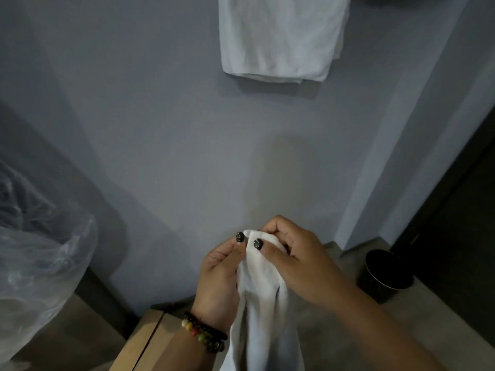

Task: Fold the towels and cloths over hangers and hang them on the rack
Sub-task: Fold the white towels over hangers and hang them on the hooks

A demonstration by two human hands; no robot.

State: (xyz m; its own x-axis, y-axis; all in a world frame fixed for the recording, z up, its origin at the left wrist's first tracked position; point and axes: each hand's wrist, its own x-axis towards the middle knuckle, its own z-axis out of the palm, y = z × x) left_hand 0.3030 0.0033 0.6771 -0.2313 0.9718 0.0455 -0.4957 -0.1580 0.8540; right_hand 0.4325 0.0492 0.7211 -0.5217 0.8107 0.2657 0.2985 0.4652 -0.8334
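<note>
While both hands work at the upper corner of a white cloth (pixel 263 303), the rest of it hangs straight down between the forearms and runs out of the bottom of the view. The left hand (pixel 221 274) pinches the cloth's edge with thumb and fingers; a string of coloured beads (pixel 205 334) sits on that wrist. The right hand (pixel 297 258) grips the same corner from the other side, thumb laid on the fabric and fingers curled over the top. A folded white towel (pixel 281 38) hangs high against the grey wall (pixel 160 129), well apart from the held cloth. Lower left shows a clear plastic bag (pixel 40 250). A cardboard box (pixel 150 344) lies below the left wrist. A dark bin (pixel 385 274) stands on the floor (pixel 334 330) at right.
</note>
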